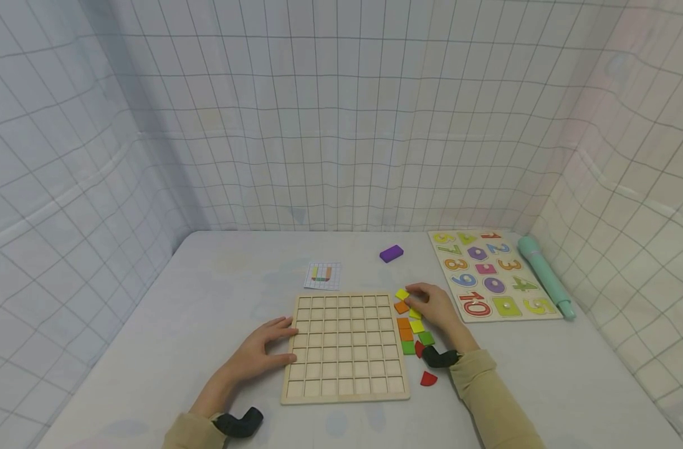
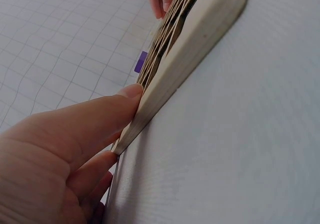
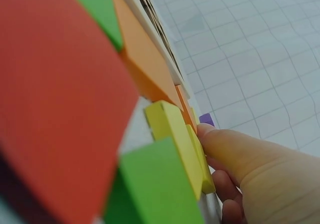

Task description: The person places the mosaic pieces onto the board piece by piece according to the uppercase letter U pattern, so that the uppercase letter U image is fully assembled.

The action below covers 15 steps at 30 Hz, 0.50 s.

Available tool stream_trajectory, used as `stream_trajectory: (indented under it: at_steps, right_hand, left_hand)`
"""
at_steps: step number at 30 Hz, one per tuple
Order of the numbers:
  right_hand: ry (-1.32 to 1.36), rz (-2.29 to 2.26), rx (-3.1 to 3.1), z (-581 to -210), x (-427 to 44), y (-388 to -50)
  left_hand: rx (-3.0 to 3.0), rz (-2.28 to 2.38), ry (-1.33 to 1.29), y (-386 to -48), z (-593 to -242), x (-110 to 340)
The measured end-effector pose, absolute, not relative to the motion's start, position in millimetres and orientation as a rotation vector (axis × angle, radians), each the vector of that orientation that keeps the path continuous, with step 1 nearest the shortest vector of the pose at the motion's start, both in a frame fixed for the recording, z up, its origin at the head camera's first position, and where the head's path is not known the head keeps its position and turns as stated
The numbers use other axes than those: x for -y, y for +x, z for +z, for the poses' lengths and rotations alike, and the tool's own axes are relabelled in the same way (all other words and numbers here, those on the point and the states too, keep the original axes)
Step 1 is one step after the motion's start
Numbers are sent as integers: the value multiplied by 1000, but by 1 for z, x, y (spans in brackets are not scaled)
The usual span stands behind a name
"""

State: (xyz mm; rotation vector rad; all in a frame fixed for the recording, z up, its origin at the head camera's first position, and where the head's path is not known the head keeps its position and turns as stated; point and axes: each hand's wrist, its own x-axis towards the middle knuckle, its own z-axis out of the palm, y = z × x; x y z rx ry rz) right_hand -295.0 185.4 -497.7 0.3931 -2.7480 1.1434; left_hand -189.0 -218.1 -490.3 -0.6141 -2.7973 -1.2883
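A wooden grid board point(image 1: 346, 397) with vacant square cells lies in front of me. My left hand point(image 1: 258, 352) rests at its left edge; the thumb and fingertips point(image 2: 132, 91) touch the rim, fairly straight. To the board's right, my right hand point(image 1: 435, 305) reaches over loose tiles, thumb and forefinger at the corner of the farthest yellow tile point(image 1: 402, 294). Its other fingers are curled. Around it lie more yellow tiles point(image 1: 417, 326), orange tiles point(image 1: 404, 323), green tiles point(image 1: 426, 338) and red quarter-round tiles point(image 1: 428, 378). In the right wrist view, near tiles partly hide the fingertips.
Beyond the board lies a small card point(image 1: 322, 276) with a coloured U shape on a grid. A purple block point(image 1: 391, 253) sits farther back. At right are a number puzzle board point(image 1: 490, 277) and a mint-green stick-like object point(image 1: 546, 277). Gridded cloth walls surround the table.
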Motion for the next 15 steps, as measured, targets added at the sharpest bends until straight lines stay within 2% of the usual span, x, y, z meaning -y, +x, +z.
stream_trajectory:
  at_steps: [15]
  right_hand:
    - [326,1145,2776,-495,-182,-295]
  left_hand:
    - [2785,-1307,-616,-189,-490,218]
